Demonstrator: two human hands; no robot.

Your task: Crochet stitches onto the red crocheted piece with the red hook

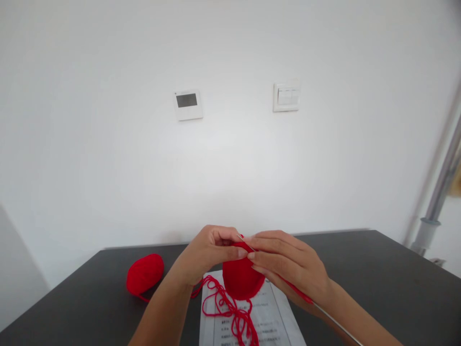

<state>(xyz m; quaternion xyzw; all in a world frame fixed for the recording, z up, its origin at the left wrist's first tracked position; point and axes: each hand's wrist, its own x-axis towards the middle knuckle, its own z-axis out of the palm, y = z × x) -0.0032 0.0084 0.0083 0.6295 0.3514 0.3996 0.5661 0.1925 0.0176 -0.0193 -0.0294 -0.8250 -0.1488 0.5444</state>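
Note:
A red knitted piece (242,278) with a rounded lower edge hangs between my hands, above the paper. My left hand (207,252) pinches its upper edge with thumb and forefinger. My right hand (291,262) is closed around a thin metal knitting needle (338,323), fingertips against the knitting. The needle's long shaft slopes out below my right hand, with red stitches lying along it. A metal tip shows between the two hands; whether it belongs to the same needle I cannot tell. Loose red yarn (236,310) trails below the knitting in tangled loops.
A red ball of yarn (145,275) lies on the dark table (382,274) at the left. Printed paper (277,312) lies under the loose yarn. Behind stands a white wall with a thermostat (188,105) and a light switch (286,97). A pipe (441,182) runs at the right.

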